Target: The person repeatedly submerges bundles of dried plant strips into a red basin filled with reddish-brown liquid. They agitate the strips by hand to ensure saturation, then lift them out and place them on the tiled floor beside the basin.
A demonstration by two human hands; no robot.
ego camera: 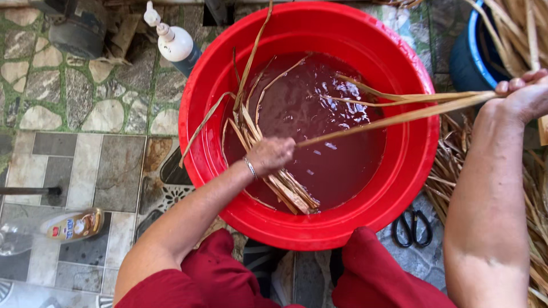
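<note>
Our left hand (271, 155) and right hand (522, 94) each grip closed on dried leaf strips (394, 108) across the red basin (399, 188); yanking toward three o'clock risks splashing water.

- Bright red all over the round plastic basin (228, 68), glossy at the rim.
- Dark reddish-brown in the water (337, 154), with pale glints on the ripples.
- Tan to straw-yellow along the dried leaf strips (399, 117).
- White on the pump bottle (174, 43), dark below.
- Black on the scissors (412, 228).
- Blue on the tub (465, 57) at the upper right.
- Grey and beige on the floor (74, 165), with green between irregular stones and square tiles nearer.
- Maroon on the trousers (377, 274).
</note>
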